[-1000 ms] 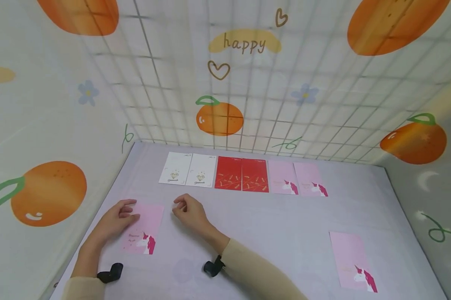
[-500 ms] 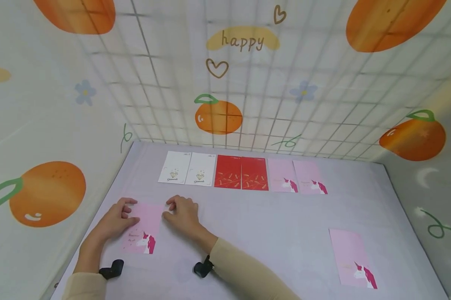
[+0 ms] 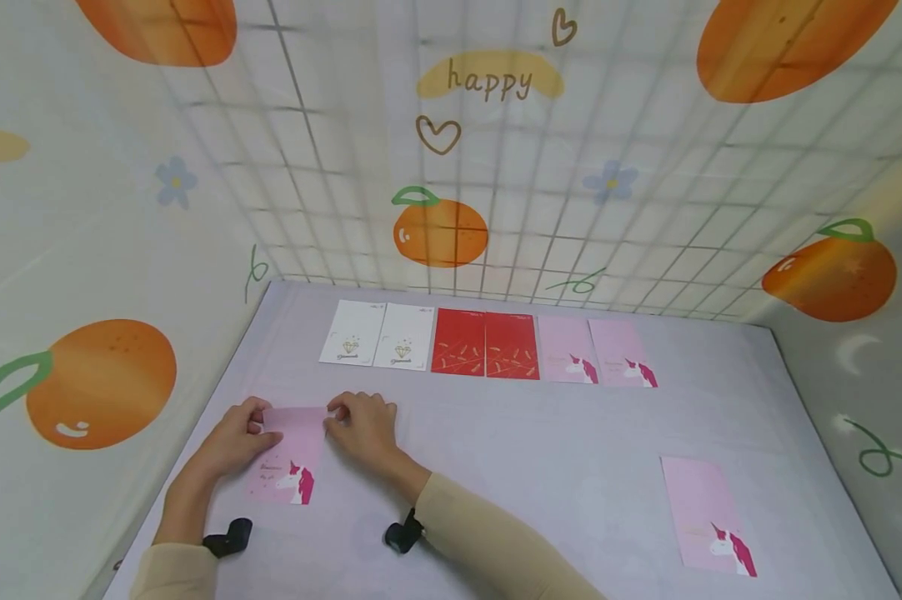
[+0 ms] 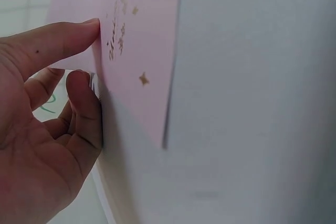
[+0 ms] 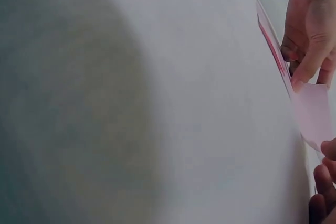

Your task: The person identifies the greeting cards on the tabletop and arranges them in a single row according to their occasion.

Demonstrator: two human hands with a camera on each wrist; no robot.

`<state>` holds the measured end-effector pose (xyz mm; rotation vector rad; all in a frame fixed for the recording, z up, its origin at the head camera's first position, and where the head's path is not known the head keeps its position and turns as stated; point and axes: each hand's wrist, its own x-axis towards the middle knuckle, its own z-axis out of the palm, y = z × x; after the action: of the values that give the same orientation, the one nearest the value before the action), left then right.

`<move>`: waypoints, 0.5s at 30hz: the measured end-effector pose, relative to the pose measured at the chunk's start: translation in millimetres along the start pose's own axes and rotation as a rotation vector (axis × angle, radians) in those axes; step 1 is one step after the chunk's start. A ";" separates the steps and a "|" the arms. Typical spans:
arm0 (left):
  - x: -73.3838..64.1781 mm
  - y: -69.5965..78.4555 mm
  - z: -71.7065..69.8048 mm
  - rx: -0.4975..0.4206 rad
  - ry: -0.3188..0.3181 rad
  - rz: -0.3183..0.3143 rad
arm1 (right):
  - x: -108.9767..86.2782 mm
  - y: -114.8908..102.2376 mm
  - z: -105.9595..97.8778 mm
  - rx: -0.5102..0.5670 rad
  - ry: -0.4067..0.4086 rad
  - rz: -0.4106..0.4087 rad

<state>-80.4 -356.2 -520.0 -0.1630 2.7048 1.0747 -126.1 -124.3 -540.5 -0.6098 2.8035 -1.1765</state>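
Note:
A pink unicorn card (image 3: 292,454) lies at the front left, its far part bent up off the table. My left hand (image 3: 235,437) holds its left edge; in the left wrist view the thumb (image 4: 79,38) lies on the printed face of the card (image 4: 139,51) and curled fingers stand behind and below. At the far right corner, my right hand (image 3: 364,429) pinches the card between thumb and fingertips. Both hands also appear at the right of the right wrist view, with the raised pink part of the card (image 5: 313,109) between them.
Along the back edge runs a row of two white cards (image 3: 352,333), two red cards (image 3: 458,343) and two pink unicorn cards (image 3: 622,354). Another pink unicorn card (image 3: 706,517) lies at the front right. Patterned cloth walls (image 3: 451,150) enclose the table (image 3: 541,450).
My right hand has moved left to the card's far right corner and taken hold of it. The card's far part has come up off the table. My left hand stays at the left edge.

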 end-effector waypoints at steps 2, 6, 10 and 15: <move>-0.5 0.2 0.8 -0.002 0.006 0.000 | 0.5 -1.1 1.4 0.024 0.017 -0.001; -1.7 1.2 3.7 -0.006 0.015 -0.010 | 2.2 -2.6 3.9 0.055 0.024 0.011; -4.1 3.5 5.1 -0.013 0.014 -0.034 | 2.8 -2.4 6.5 0.045 0.019 0.008; -8.3 6.2 4.5 -0.025 0.018 -0.049 | 2.2 -1.4 8.4 0.045 0.021 -0.028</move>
<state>-72.7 -348.4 -517.0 -0.2435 2.6890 1.0990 -126.1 -131.8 -545.3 -0.6396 2.7862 -1.2552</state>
